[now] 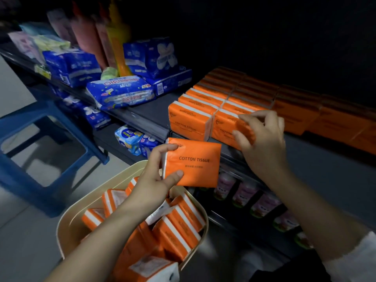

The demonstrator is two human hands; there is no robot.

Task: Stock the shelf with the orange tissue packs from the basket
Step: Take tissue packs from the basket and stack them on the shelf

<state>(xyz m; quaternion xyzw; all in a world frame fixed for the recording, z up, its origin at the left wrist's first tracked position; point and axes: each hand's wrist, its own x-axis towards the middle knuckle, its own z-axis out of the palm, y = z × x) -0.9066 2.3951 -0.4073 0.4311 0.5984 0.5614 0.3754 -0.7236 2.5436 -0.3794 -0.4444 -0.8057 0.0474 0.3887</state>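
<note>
Head view: left hand (154, 180) pinches one orange tissue pack (195, 161) at its left edge, held just above the cream basket (67, 218), which contains further loose packs (179, 226). Right hand (262, 139) grips the front pack (223, 127) of the second orange row on the shelf (148, 117).

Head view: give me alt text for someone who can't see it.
The left hand holds an orange tissue pack above the basket while the right hand grips another pack at the front of the orange rows on the shelf.
</note>
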